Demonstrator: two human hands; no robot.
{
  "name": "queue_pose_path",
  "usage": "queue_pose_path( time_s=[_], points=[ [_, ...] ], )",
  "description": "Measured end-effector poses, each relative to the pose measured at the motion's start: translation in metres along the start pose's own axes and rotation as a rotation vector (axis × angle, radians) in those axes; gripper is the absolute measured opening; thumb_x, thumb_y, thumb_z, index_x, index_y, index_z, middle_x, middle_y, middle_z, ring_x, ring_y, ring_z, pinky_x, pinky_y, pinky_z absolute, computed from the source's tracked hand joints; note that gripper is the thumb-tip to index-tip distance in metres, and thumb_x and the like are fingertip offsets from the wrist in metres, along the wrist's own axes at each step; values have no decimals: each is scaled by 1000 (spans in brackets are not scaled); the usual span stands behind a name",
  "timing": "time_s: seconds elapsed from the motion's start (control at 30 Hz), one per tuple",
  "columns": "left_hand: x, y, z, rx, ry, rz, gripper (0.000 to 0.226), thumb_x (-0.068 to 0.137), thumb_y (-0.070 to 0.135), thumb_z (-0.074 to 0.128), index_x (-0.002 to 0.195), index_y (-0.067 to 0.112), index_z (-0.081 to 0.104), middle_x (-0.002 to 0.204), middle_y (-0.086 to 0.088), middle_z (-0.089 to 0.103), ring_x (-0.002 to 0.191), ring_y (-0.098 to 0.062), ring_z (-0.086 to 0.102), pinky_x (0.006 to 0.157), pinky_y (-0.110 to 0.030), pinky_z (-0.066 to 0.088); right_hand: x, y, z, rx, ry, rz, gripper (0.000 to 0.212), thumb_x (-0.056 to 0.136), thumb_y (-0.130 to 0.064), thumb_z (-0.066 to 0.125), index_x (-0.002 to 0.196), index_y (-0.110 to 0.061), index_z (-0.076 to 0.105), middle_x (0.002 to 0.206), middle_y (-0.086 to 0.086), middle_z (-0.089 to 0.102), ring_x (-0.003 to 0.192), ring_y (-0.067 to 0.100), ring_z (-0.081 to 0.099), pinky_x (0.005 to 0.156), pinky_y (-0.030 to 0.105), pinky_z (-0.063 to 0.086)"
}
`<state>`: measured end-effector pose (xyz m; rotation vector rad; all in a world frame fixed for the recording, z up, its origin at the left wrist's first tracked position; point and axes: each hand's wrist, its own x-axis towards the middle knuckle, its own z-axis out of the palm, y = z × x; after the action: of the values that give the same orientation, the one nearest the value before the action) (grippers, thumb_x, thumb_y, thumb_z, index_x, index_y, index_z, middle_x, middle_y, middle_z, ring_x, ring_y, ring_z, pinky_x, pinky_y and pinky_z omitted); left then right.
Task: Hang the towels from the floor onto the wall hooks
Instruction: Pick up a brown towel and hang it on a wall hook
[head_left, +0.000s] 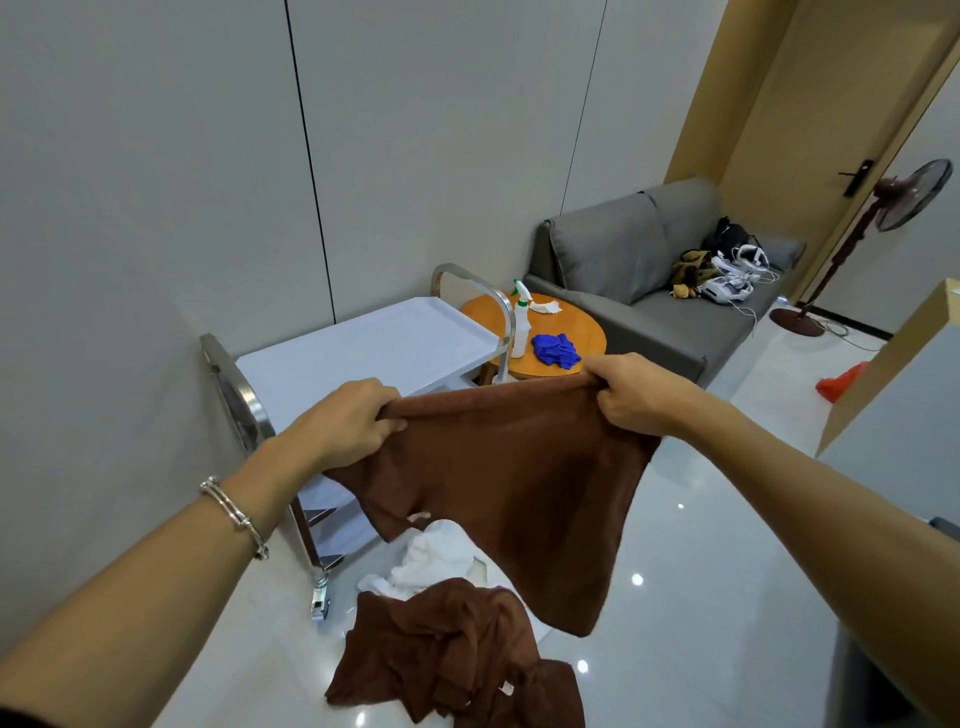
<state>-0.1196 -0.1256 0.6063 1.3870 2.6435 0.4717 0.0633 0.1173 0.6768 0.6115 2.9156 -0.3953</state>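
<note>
A brown towel (509, 488) hangs spread in the air in front of me. My left hand (345, 415) grips its upper left corner and my right hand (631, 392) grips its upper right corner, with the top edge stretched between them. Below it on the glossy floor lies a crumpled brown towel (452, 654), and a white towel (431, 558) lies bunched just behind that. No wall hooks are in view; the grey wall (156, 182) on the left is bare.
A steel trolley with a white top (363, 353) stands against the wall on the left. Behind it are a round wooden table (582, 322) with a spray bottle (521, 325) and blue cloth, a grey sofa (649, 291), and a fan (909, 195) by the door.
</note>
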Motion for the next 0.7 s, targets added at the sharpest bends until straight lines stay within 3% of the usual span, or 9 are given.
queue_pose_path(
  time_s=[0.23,0.37,0.5,0.6,0.7],
  points=[
    [-12,-8,-20,-10,74,-36,18,92,39,54,87,24,62,78,9,60,79,-13,55,65,-27,41,-9,18,-6,-43,-8,61,26,85,4,41,92,-14,58,100,11,60,92,24,54,72,34,46],
    [-20,-2,-29,67,130,-67,23,89,46,55,85,24,63,78,7,61,79,-15,55,67,-31,45,-11,22,-8,-69,-34,55,32,88,2,39,94,-22,59,106,7,60,93,21,54,68,27,42],
    [-38,8,-35,140,192,-115,20,88,44,56,86,26,63,79,6,62,83,-19,58,72,-38,49,-10,24,-10,-77,-44,39,38,93,0,37,110,-20,65,104,3,60,91,18,53,73,24,42],
    [-59,15,-37,177,217,-172,15,92,41,51,92,32,63,90,6,66,92,-22,60,76,-39,50,-9,26,-11,-86,-25,-6,29,94,-5,40,86,-24,61,83,-2,56,77,13,51,59,20,37],
    [-83,30,-39,236,178,-289,20,96,38,45,106,32,62,102,5,65,100,-23,59,81,-35,48,-10,30,-10,-103,-28,-93,28,89,-6,43,74,-28,52,78,-4,51,83,19,52,62,25,39]
  ],
)
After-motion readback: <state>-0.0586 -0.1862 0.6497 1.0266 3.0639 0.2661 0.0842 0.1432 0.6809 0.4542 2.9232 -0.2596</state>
